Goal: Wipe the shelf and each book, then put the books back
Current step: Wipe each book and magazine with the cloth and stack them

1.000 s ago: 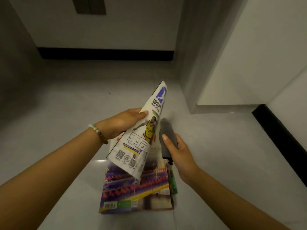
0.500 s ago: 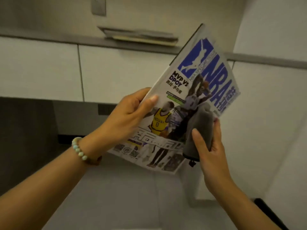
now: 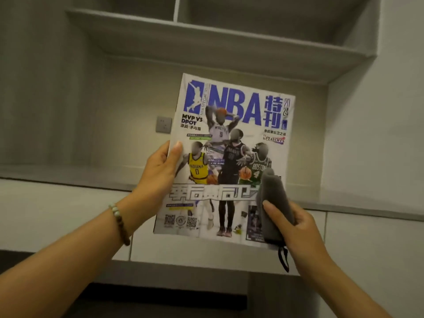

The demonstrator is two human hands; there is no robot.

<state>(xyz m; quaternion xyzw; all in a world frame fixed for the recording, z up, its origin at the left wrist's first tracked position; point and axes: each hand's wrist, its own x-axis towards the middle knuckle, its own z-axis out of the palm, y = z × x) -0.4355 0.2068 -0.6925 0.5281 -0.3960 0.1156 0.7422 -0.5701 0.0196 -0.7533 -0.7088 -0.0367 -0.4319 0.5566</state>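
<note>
One magazine (image 3: 229,157), upright before the shelf (image 3: 206,40); our left fingers (image 3: 175,150) pinch its left edge. Our right fingers (image 3: 273,211) curl round a grey cloth (image 3: 271,196) touching its cover.

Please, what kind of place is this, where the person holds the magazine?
Probably a room in a home, at a built-in wall unit: grey open shelves above a recessed ledge, pale cabinet doors below it, and a wall socket on the back panel. Which room, I cannot tell.

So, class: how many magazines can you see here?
1: the magazine held up before the shelf, left hand gripping its left edge. Others may lie out of view.
</note>
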